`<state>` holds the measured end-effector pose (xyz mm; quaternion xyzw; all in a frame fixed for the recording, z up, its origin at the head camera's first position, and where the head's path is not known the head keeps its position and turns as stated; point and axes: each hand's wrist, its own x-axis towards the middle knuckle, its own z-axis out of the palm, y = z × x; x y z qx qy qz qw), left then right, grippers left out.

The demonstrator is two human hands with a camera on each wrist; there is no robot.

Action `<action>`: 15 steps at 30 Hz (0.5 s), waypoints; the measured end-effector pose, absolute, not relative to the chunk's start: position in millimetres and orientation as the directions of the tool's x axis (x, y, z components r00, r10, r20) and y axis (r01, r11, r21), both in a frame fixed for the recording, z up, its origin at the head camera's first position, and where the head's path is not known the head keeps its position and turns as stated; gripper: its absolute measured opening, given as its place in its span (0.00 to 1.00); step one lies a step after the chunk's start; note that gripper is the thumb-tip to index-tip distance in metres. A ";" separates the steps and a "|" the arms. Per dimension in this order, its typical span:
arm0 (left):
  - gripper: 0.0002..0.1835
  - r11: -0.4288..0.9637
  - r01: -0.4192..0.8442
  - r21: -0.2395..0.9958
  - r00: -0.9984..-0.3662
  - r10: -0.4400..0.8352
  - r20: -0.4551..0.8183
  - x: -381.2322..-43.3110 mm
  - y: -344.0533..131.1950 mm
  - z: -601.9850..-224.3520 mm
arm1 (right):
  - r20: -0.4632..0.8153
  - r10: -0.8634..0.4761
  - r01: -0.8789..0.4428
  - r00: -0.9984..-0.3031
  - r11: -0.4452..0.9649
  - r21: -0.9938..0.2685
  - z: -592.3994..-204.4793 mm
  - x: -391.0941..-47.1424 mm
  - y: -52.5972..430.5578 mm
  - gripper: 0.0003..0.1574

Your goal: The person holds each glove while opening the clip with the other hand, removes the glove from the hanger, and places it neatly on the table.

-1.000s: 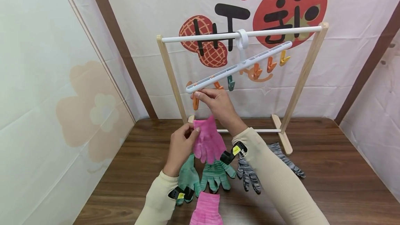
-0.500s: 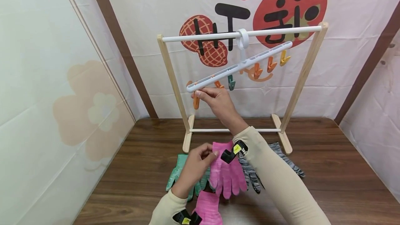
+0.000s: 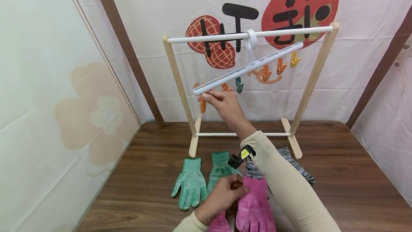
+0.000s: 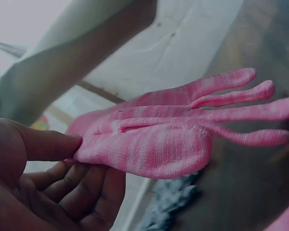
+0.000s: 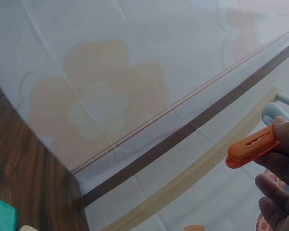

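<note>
My left hand (image 3: 225,194) pinches a pink knit glove (image 3: 255,203) by its cuff edge, low over the front of the table; in the left wrist view the glove's (image 4: 149,132) fingers stick out away from the thumb. My right hand (image 3: 226,108) pinches an orange clothespin (image 3: 203,104) at the low left end of a white bar hanger (image 3: 225,78). That hanger hooks over the rack's top rod and tilts down to the left. In the right wrist view the clothespin (image 5: 253,147) sits between thumb and fingers with no cloth in it.
A wooden drying rack (image 3: 312,81) stands at the back of the table (image 3: 138,174). Two green gloves lie in front, one at left (image 3: 190,182). Grey striped gloves (image 3: 296,162) lie partly under my right forearm. A second pink glove (image 3: 220,223) lies near the front edge.
My left hand has carried the pink glove down and to the right, away from the clothespin and toward the front of the table. The right hand stays at the clothespin.
</note>
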<state>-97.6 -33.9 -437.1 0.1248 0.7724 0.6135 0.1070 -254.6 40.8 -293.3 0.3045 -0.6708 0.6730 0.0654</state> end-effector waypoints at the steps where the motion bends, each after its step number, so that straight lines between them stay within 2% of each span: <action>1: 0.08 0.212 0.046 0.976 -0.944 0.329 -0.026 -97.3 -31.7 -441.2 | 0.497 -0.321 -0.496 -0.806 -0.090 -0.864 -293.2 -254.6 40.6 0.17; 5: 0.06 0.227 0.030 0.974 -0.934 0.353 -0.054 -97.9 -26.0 -456.3 | 0.499 -0.321 -0.498 -0.805 -0.092 -0.862 -293.2 -255.0 39.6 0.15; 12: 0.07 0.453 0.190 0.871 -0.935 0.354 0.019 -99.4 -23.4 -471.5 | 0.501 -0.312 -0.499 -0.807 -0.095 -0.862 -293.1 -255.3 39.8 0.15; 15: 0.07 0.518 0.218 0.827 -0.935 0.353 0.025 -98.2 -22.0 -475.5 | 0.492 -0.314 -0.489 -0.812 -0.093 -0.867 -293.2 -255.4 39.8 0.15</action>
